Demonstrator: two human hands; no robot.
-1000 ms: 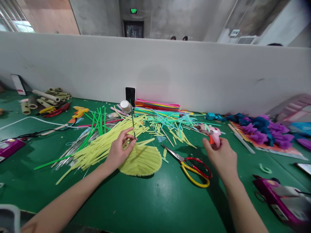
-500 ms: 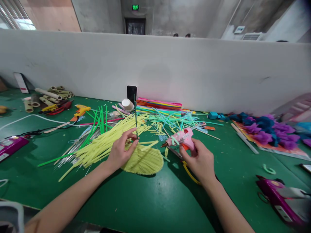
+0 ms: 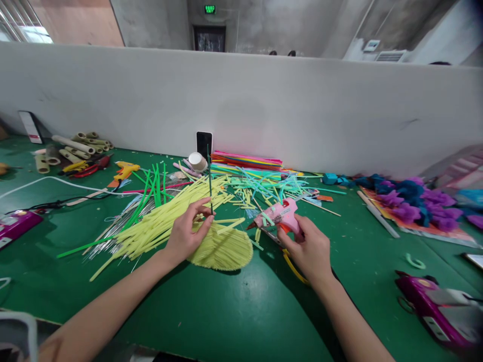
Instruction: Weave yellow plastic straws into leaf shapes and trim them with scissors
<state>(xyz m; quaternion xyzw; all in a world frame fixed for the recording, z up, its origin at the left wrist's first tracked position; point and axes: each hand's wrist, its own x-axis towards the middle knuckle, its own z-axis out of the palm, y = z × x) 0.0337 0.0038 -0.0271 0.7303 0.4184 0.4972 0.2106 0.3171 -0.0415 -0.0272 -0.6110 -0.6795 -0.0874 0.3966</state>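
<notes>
My left hand (image 3: pixel 190 229) pinches the lower end of a thin dark green stick (image 3: pixel 210 176), which stands upright above the fingertips. Below and beside that hand lies a flat rounded piece of yellow-green pipe cleaners (image 3: pixel 226 251), set side by side. A loose heap of yellow pipe cleaners (image 3: pixel 151 226) spreads to its left. In my right hand (image 3: pixel 307 246) is a pink hot glue gun (image 3: pixel 277 213), its nozzle pointing left towards the flat piece but apart from it. Scissors with yellow handles (image 3: pixel 294 269) lie partly hidden beneath the right hand.
Cut pipe cleaners in several colours (image 3: pixel 264 183) lie behind the hands. A yellow glue gun (image 3: pixel 126 171), pliers (image 3: pixel 88 168) and bamboo pieces (image 3: pixel 77 146) are at the left. Purple flowers (image 3: pixel 433 206) and a magenta power strip (image 3: pixel 433 306) are at the right. A white partition (image 3: pixel 241 100) stands behind.
The glue gun has shifted very slightly left, its nozzle a little farther out. The left hand keeps its pinch on the stick, almost unmoved. The view has tilted slightly.
</notes>
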